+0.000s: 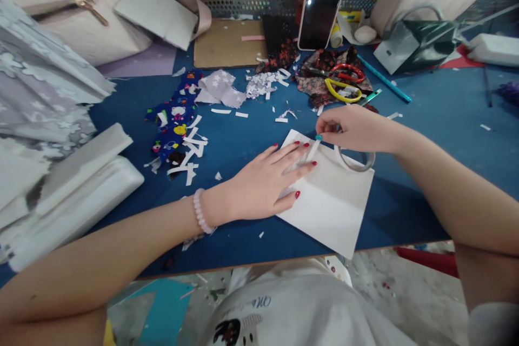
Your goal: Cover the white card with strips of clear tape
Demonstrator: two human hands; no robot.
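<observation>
My left hand [267, 181] lies flat with fingers spread on a white card [336, 205] near the front edge of the blue table [438, 119]. My right hand [352, 128] is closed in a pinch on a thin strip of white tape [313, 150], which runs down onto the card beside my left fingertips. A roll of tape [357, 163] rests on the card's far right corner, under my right hand and partly hidden by it.
Scissors with yellow and red handles [343, 84] lie on patterned cloth behind my right hand. Fabric scraps [174, 119] and white paper strips [190, 157] litter the table's middle. Grey fabric and white boxes [68, 194] pile at left. A phone [324, 0] stands at the back.
</observation>
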